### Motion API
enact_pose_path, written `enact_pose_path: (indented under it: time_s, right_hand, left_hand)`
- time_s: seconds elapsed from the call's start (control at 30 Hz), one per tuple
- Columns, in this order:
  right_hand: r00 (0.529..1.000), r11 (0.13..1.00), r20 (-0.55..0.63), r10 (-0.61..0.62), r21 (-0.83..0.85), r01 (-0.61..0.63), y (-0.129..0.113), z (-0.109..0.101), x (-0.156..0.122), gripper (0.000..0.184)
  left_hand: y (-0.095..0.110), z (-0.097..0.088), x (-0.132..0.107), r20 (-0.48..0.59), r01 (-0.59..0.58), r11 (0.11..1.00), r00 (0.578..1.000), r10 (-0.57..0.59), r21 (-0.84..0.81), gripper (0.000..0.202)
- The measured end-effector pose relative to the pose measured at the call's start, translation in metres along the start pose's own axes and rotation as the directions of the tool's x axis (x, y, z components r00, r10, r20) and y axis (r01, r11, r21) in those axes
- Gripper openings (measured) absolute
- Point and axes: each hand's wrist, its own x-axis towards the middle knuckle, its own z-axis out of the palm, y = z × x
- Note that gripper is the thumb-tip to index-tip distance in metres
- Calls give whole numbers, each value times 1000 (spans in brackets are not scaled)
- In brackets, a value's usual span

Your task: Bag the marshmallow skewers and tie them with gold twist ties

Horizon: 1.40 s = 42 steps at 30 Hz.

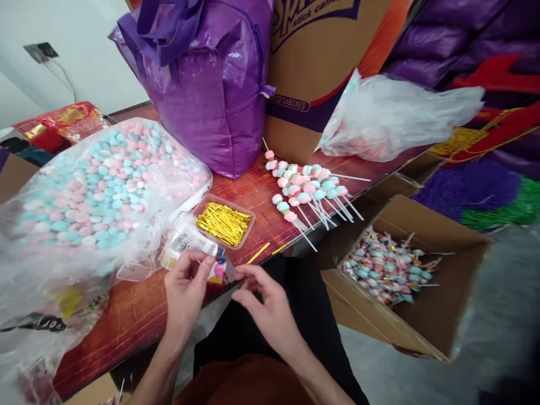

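Note:
My left hand (188,289) pinches a small clear plastic bag (230,271) between thumb and fingertips. Pink, yellow and blue print shows on or through it; I cannot tell which. At the bag's right edge is my right hand (265,304), thumb apart from the forefinger, whose tip meets or nearly meets the plastic. Just beyond the hands lies a packet of clear bags (189,243) with a printed label. A clear tray (252,220) of gold twist ties (223,223) stands behind it. Two loose gold ties (258,253) lie near the table edge.
A large bag of pastel candies (105,185) covers the table's left. Candy skewers (304,185) are piled at the right, sticks overhanging the edge. A purple bag (211,95) stands behind. Below right, an open carton (439,315) holds wrapped skewers (388,267).

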Motion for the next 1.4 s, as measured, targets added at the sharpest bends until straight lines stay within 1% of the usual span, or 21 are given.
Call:
enact_pose_path:
  time_s: [0.07, 0.13, 0.2, 0.23, 0.27, 0.3, 0.33, 0.37, 0.4, 0.43, 0.47, 0.5, 0.53, 0.6, 0.67, 0.73, 0.8, 0.83, 0.97, 1.2, 1.4]
  right_hand:
    - [999, 997, 32, 7, 78, -9, -6, 12, 8, 14]
    - [999, 994, -29, -20, 105, 23, -11, 12, 14, 14]
    - [988, 994, -141, -69, 76, 81, -15, 2, 17, 19]
    - [977, 993, -191, -95, 51, 106, -16, -4, 17, 20]
    - [966, 992, -230, -116, 30, 126, -17, -12, 18, 21]
    - [957, 990, -258, -132, 15, 141, -17, -18, 17, 22]
    - [951, 988, -274, -145, 5, 152, -17, -24, 17, 22]
    - [949, 987, -276, -154, -3, 159, -17, -29, 17, 22]
    - [949, 987, -272, -159, -13, 162, -16, -32, 16, 22]
    - [950, 987, -266, -162, -26, 161, -15, -34, 16, 23]
    - [951, 986, -261, -167, -43, 161, -14, -34, 16, 24]
    - [951, 985, -259, -171, -61, 161, -13, -34, 15, 25]
    - [949, 984, -262, -175, -78, 160, -12, -34, 15, 26]
    - [941, 983, -287, -177, -98, 155, -11, -33, 14, 29]
    - [931, 985, -325, -169, -99, 144, -9, -34, 13, 32]
    - [922, 987, -354, -158, -94, 133, -7, -36, 13, 37]
    - [918, 987, -364, -156, -95, 130, -5, -39, 12, 41]
    - [920, 987, -361, -156, -100, 128, -4, -41, 12, 42]
    - [941, 976, -287, -182, -170, 137, 0, -51, 14, 39]
    - [951, 961, -219, -220, -215, 172, -1, -56, 23, 39]
    - [970, 969, -146, -196, -182, 168, -2, -59, 30, 32]
  left_hand:
    - [12, 14, -9, 92, 13, 998, 996, -7, -68, 17]
    - [19, 27, -17, 68, 19, 993, 998, -11, -118, 16]
    - [21, 37, -24, -11, 23, 987, 1000, -25, -158, 20]
    - [20, 41, -28, 2, 44, 982, 999, -45, -182, 25]
    - [18, 45, -32, 74, 97, 972, 994, -83, -213, 32]
    - [16, 49, -35, 195, 190, 949, 970, -142, -254, 39]
    - [14, 54, -36, 334, 324, 897, 917, -219, -302, 43]
    - [12, 59, -37, 455, 474, 808, 840, -296, -350, 44]
    - [11, 65, -35, 534, 609, 683, 763, -364, -404, 44]
    - [11, 71, -32, 569, 695, 547, 710, -415, -468, 42]
    - [11, 76, -28, 573, 729, 431, 685, -451, -532, 41]
    - [12, 81, -24, 561, 732, 348, 676, -478, -586, 39]
    - [12, 85, -19, 544, 721, 297, 677, -495, -626, 38]
    - [14, 91, -14, 512, 690, 279, 698, -501, -668, 35]
    - [14, 95, -14, 459, 634, 354, 757, -465, -688, 31]
    - [15, 98, -18, 357, 528, 473, 841, -406, -705, 27]
    - [15, 100, -22, 302, 460, 546, 884, -357, -701, 25]
    - [15, 100, -23, 315, 467, 547, 881, -352, -695, 25]
    - [13, 96, -17, 404, 562, 484, 824, -396, -671, 24]
    - [8, 90, -6, 304, 491, 509, 861, -409, -707, 24]
    - [13, 87, -1, 387, 529, 503, 847, -365, -683, 24]
